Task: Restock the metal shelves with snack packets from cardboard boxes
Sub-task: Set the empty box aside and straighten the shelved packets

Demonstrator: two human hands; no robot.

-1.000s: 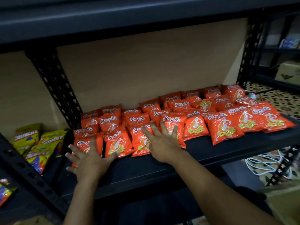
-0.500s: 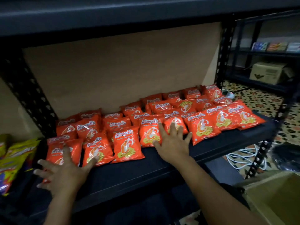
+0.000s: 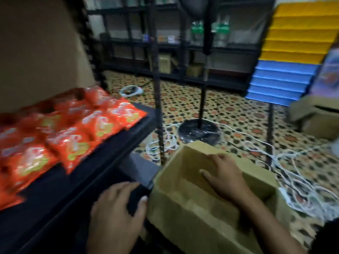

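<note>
Your right hand (image 3: 222,174) reaches down inside the open box (image 3: 185,215), fingers loosely spread toward its far wall; you hold nothing there, and no packets show in the part of the box that is visible. Your left hand (image 3: 117,211) hovers at the front edge of the shelf (image 3: 77,184), just beside the box's near left corner, fingers relaxed and slightly bent, gripping nothing.

Packets (image 3: 73,129) lie on the shelf to your left, well apart from both hands. They are bright orange-red foil bags with white lettering near the top and a yellow-green patch lower down; blur hides the wording. They lie flat and overlapping in rows, reaching from the brown back panel to near the shelf's front, the rightmost one close to the shelf's right end.

The box is plain brown cardboard, its top open, standing low to the right of the shelf. Beyond it, white cord (image 3: 293,176) tangles across the patterned floor (image 3: 229,110) around a black round fan base (image 3: 200,132).
</note>
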